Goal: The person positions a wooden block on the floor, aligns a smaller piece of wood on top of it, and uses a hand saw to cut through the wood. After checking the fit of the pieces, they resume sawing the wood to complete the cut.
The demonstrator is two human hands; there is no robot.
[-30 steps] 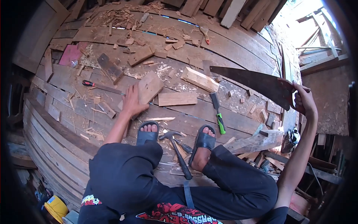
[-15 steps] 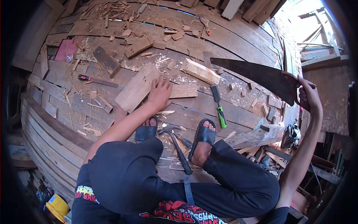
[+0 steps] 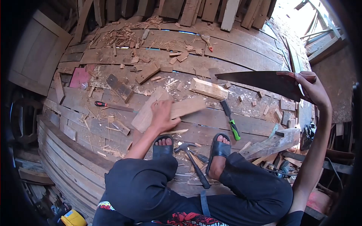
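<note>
Right hand (image 3: 316,89) clenched around the handle of a handsaw (image 3: 256,80), left hand (image 3: 162,116) apparently gripping the near end of a short board (image 3: 190,107), though blur on that board makes me cautious. From my feed the saw is raised at the right, its long axis running nearly across the view, toe pointing left, toothed edge downward. The short board slants up to the right, just in front of the sandals (image 3: 163,151); beside it a wider board (image 3: 145,115) points away to the upper right. Left fingers cover the short board's near end, and the right hand hides much of the saw handle. I see bare planks (image 3: 245,52) beyond the blade, while a pale block (image 3: 207,88) and a green-handled chisel (image 3: 234,130) edge the space right of the short board.
</note>
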